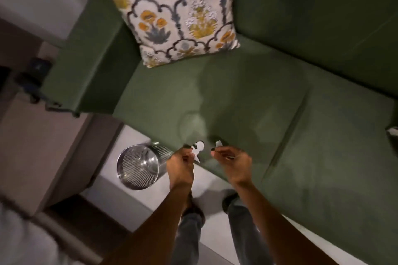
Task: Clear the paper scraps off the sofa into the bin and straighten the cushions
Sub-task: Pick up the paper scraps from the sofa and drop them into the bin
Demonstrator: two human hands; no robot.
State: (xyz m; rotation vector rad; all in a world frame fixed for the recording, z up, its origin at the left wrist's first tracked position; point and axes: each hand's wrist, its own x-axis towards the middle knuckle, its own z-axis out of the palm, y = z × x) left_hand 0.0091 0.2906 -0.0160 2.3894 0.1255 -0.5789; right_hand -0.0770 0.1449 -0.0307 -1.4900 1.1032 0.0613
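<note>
Both my hands hover over the front edge of the green sofa (237, 97). My left hand (180, 165) is shut on white paper scraps (199, 148) that stick out above its fingers. My right hand (233, 162) pinches a smaller white paper scrap (219, 143). A round metal bin (137, 166) stands on the floor just left of my left hand, its mouth facing up. A floral patterned cushion (178, 13) leans upright in the sofa's back left corner. Another white scrap (393, 131) shows at the right edge of the seat.
The sofa's left armrest (86, 60) runs beside the cushion. A beige low cabinet (43, 146) stands left of the bin. Dark objects (32, 79) lie on the floor further left. My legs and feet (232, 200) are on the pale floor before the sofa.
</note>
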